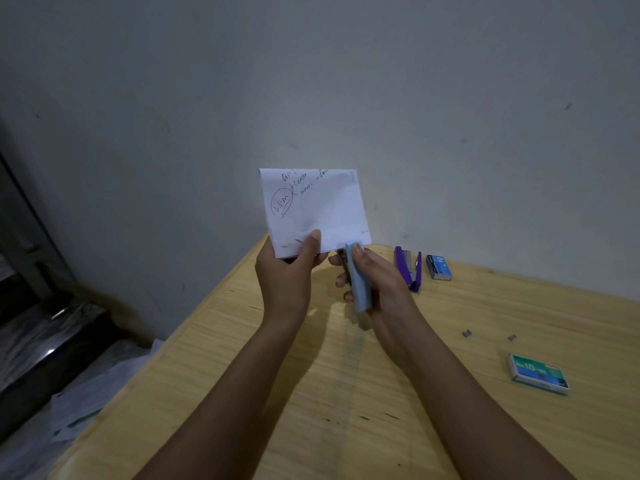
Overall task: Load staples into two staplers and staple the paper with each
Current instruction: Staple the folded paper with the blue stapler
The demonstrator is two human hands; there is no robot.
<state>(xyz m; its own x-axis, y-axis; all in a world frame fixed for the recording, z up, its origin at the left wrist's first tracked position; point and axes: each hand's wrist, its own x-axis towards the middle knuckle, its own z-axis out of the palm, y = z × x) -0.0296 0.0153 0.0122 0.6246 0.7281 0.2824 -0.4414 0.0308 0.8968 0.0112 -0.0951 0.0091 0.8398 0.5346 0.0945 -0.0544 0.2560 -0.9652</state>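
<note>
A folded white paper [313, 209] with blue handwriting is held upright above the wooden table [311, 393]. My left hand [289, 271] pinches its lower left edge, thumb on the front. My right hand [375, 282] grips a light blue stapler [358, 282], whose jaws sit over the paper's lower right edge. A purple stapler [408, 268] lies hinged open on the table to the right. A blue staple box [438, 267] lies beside it, and a green staple box [538, 374] lies nearer, at the right.
Two small staple pieces [466, 333] lie on the table near the green box. A grey wall stands right behind the table. Loose papers [86, 403] lie on the floor at the left, below the table's edge.
</note>
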